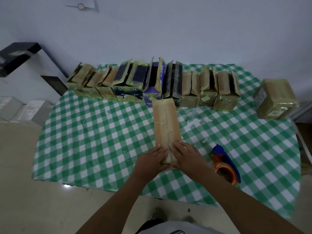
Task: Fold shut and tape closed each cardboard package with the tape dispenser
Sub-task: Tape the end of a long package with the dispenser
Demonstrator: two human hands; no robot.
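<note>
Green-and-white checked cloth covers a table (84,132) set against a pale wall, seen from the head camera looking down. A long, narrow cardboard package (166,122) lies in the middle of the cloth, pointing away from the person, its two top flaps meeting at a centre seam. The left hand (150,159) and right hand (187,157) lie flat on its near end, fingers fairly straight, pressing the flaps down on either side of the seam.

The package looks light and stiff, its flaps probably springy, and old glossy tape may make it slippery. One flat palm near the seam should hold it.

A blue-and-orange tape dispenser (225,164) lies just beside the right hand, untouched. A row of open packages (152,85) stands along the far edge, almost touching the long package's far end. One closed package (275,98) sits apart at the right. Bare cloth lies on both sides; the near table edge is close behind the hands.
</note>
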